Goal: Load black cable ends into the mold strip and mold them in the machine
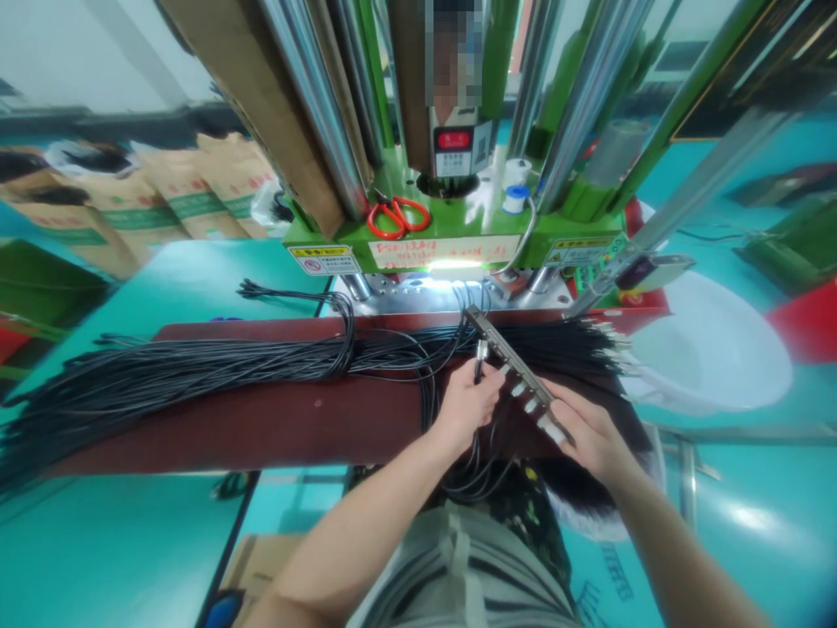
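My left hand [467, 403] is closed on a black cable, its metal connector end [482, 351] sticking up past the thumb. Across from it, my right hand [592, 427] grips the lower end of a narrow metal bar [516, 362]. Held at a slant over the board, the bar has several pale connectors [527, 399] along its near side. The cable end is close beside the bar; whether they touch I cannot tell. Below my left hand, loose black cables [477, 484] hang over the board's front edge toward my lap.
A long bundle of black cables [228, 362] lies along the dark red board [261, 427]. Behind stands a green press [451, 228] with orange-handled scissors [398, 216] on it. A white basin [712, 349] is at right, paper sacks [163, 187] at left.
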The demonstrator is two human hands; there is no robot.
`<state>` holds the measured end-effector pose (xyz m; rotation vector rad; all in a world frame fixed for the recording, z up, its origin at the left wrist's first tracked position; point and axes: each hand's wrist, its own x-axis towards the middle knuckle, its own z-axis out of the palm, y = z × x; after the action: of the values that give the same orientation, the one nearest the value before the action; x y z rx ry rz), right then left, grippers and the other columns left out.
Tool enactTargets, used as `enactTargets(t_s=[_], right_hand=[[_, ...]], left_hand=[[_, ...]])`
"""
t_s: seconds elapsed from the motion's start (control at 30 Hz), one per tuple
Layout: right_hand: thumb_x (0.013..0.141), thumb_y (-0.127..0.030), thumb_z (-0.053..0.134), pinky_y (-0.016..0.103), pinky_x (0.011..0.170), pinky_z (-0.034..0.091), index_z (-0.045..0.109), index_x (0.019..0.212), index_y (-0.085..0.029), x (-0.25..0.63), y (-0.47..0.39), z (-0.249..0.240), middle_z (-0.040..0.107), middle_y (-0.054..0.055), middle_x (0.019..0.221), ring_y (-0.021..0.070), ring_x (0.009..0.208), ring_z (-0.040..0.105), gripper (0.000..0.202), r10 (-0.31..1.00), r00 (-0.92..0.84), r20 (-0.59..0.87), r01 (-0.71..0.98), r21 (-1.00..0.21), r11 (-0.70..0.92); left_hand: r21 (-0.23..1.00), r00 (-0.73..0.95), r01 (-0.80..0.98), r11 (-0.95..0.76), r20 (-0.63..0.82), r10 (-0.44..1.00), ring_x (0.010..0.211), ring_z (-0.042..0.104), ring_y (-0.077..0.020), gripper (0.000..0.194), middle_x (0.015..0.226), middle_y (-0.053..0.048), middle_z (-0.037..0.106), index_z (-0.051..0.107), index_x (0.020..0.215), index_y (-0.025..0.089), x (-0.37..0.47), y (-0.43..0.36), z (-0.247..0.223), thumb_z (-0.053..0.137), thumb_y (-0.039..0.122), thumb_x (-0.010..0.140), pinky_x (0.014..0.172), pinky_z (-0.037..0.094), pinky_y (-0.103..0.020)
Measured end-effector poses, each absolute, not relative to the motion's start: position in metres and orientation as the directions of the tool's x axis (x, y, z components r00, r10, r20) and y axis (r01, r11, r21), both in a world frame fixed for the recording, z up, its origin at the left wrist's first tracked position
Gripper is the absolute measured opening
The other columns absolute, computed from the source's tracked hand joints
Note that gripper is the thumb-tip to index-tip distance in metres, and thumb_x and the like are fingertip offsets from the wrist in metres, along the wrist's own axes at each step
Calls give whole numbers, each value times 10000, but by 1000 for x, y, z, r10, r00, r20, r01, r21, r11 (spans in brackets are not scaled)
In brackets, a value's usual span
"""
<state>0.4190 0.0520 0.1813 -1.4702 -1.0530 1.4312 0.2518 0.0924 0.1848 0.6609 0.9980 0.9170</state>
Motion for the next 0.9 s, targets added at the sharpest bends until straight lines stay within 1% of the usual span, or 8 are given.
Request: enactTargets(t_s=[0.17,0.27,0.4,0.47,0.57,0.67,0.8,0.9], right_hand=[[733,-458,624,290,762,515,656,1069,-230,419,53,183,616,79,1138,227,1014,574,407,962,20,-273,99,-957,-274],[766,-456,584,311,720,528,633,1113,-226,419,52,182,636,82,1095,232,956,601,419,957,13,-289,106,-952,-288],[774,-423,579,326,712,529,612,1151,-228,420,52,179,657,67,1045,243,907,613,426,983,-38,-181,287,-944,-163],[772,-414,583,329,719,529,611,1153,-234,420,52,179,660,61,1039,250,925,607,423,985,-47,-166,317,-938,-143],[770,-424,582,331,762,523,637,1111,-227,418,53,182,647,65,1077,250,968,596,398,982,-19,-186,230,-957,-176],[735,-430,619,315,743,528,661,1064,-223,417,53,186,640,74,1090,247,974,592,391,968,45,-245,146,-957,-249],[752,-449,595,266,625,533,619,1124,-240,418,53,188,627,81,1106,233,957,599,427,909,101,-404,42,-911,-409],[754,-428,600,261,637,529,631,1108,-232,418,54,188,627,85,1102,221,940,603,406,916,36,-399,23,-916,-400]], left_hand=[[814,247,-341,470,-405,880,318,249,-12,351,403,112,340,410,681,187,249,93,181,690,391,627,320,161,-138],[814,238,-340,471,-410,880,310,238,-8,357,400,116,331,407,670,184,250,93,181,694,390,621,316,152,-138],[811,229,-377,447,-386,894,299,212,-5,377,393,128,301,381,664,190,253,92,179,695,394,618,312,142,-141],[842,207,-356,406,-353,912,310,240,-9,370,409,120,321,386,665,187,253,93,177,680,411,637,317,163,-140],[922,126,-262,286,-262,957,347,321,-23,350,455,84,390,443,681,169,248,98,173,563,494,735,332,228,-142],[951,68,-217,220,-210,975,311,282,-30,400,420,91,346,478,717,171,240,101,171,417,557,803,314,226,-151],[938,136,-205,280,-256,957,275,214,-33,340,395,116,308,434,771,202,234,98,170,411,538,810,297,169,-153],[949,246,-142,282,-242,939,294,224,-23,311,401,109,315,432,712,189,234,95,169,455,486,804,327,177,-153]])
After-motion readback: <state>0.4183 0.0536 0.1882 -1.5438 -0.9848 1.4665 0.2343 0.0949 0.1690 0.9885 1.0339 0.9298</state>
